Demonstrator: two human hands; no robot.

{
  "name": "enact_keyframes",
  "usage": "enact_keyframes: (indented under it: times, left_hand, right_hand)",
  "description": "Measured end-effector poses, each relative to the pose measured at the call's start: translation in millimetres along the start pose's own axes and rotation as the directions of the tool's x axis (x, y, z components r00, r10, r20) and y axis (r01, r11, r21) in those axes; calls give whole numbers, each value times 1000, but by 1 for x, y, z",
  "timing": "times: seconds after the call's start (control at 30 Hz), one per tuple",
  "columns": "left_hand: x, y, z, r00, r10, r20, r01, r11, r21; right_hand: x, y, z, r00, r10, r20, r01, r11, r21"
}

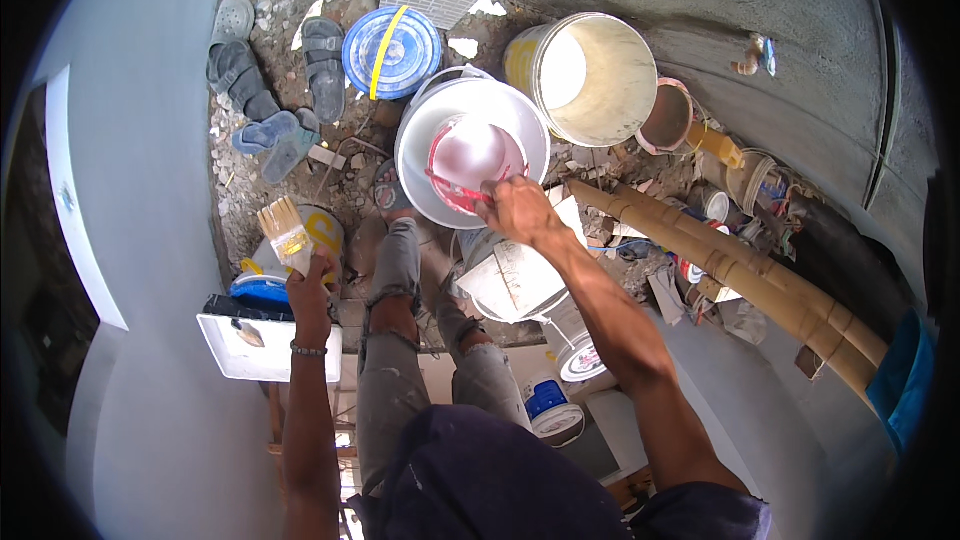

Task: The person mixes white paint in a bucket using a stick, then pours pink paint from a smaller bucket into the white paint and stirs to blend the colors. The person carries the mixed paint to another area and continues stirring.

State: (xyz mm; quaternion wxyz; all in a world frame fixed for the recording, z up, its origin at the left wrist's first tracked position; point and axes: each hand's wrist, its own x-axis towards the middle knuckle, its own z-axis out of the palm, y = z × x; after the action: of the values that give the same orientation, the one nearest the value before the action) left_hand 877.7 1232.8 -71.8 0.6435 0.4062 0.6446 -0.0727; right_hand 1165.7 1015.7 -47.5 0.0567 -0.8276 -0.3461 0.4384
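Observation:
My left hand (314, 285) is closed round a wide paintbrush (286, 230), its pale bristles pointing up and away from me. Over the near right rim of a large white bucket (415, 150), my right hand (525, 210) grips the red handle of a small red-rimmed pail (436, 146). That pail sits within the bucket's opening, and its inside looks whitish pink. Whether it rests on the bottom or hangs is hard to tell. Below my right hand lies a pale, stained board (512, 282) on top of another bucket.
Beyond are a blue-lidded bucket (392, 55) and a large open bucket (600, 80). Sandals (325, 70) lie on rubble at the left. Bamboo poles (740, 280) slant along the right. A white tray (265, 365) is beside my left wrist, near the grey wall (150, 170).

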Motion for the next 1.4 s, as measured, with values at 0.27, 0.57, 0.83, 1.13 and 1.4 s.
enact_keyframes:
  times: [0.27,0.57,0.83,1.13,1.4]
  left_hand:
    - [-5,6,-11,1000,-23,20,20,991,130]
    - [-16,1,15,996,36,82,-55,967,248]
    - [-35,-38,20,969,133,206,-201,912,357]
    - [-116,-114,47,964,148,219,-243,823,514]
    - [-178,-170,93,924,39,380,-300,691,658]
  right_hand:
    - [-96,-59,-68,988,88,-124,-46,950,307]
    - [-242,-87,-52,848,252,-465,123,760,637]
    - [-390,-73,16,731,562,-387,-62,619,783]
    - [-546,-50,162,441,875,-201,-220,322,921]
    - [-610,-14,315,219,974,55,-197,-11,980]
